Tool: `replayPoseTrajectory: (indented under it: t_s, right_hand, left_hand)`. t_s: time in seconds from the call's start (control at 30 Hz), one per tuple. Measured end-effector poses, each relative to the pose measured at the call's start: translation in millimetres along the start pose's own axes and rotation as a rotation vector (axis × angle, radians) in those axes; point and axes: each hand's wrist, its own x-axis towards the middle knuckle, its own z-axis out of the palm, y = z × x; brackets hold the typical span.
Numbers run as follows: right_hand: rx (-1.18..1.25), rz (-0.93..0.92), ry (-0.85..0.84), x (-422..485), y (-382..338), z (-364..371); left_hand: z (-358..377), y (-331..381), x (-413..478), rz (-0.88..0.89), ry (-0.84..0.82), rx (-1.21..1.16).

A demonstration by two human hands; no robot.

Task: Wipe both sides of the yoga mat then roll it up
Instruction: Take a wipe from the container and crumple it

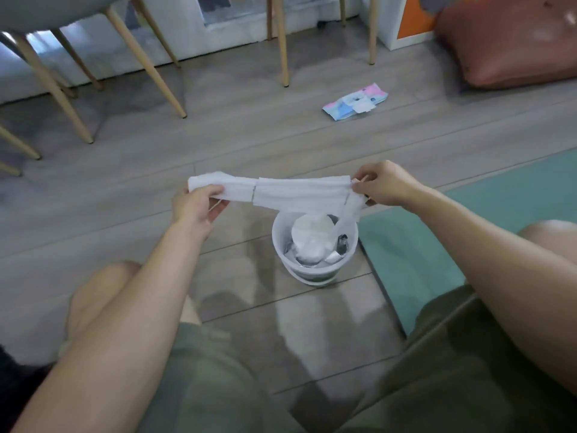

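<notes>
A person crouches on a grey plank floor (pixel 131 170), holding a white wipe (pixel 281 190) stretched level between both hands. The left hand (pixel 195 204) pinches one end and the right hand (pixel 385 182) pinches the other, where a loose strip hangs down. Directly below stands a small white bin (pixel 313 245) holding crumpled white waste. A teal yoga mat (pixel 437 245) lies just right of the bin. Farther off, a pink-and-blue wipe packet (pixel 354 104) rests on the floor near wooden chair legs (pixel 156 76).
</notes>
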Motion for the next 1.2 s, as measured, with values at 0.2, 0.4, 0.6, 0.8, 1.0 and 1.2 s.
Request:
replayPoseTrajectory:
  t_s: [0.2,0.4,0.6,0.8,1.0,1.2]
  right_hand:
    - [0.057,-0.066,-0.082,-5,-25,20]
    - [0.071,-0.228,-0.013,-3,-37,24]
    - [-0.248,-0.165,0.098,-5,-22,4]
    - [-0.360,-0.060,-0.096,-2,-1,16]
    - [-0.351,0.034,0.108,4,19,17]
    - [0.072,0.024,-0.094,-17,-12,9]
  left_hand:
    - [-23,13,7,-0.001,-0.008,-0.206]
    - [-12,21,-1,0.077,-0.149,-0.291]
    - [-17,24,1,0.040,-0.093,-0.231]
    - [-17,22,7,0.093,-0.004,-0.141]
    - [-27,20,26,0.116,0.104,-0.026]
    - [4,9,-12,0.498,0.048,0.654]
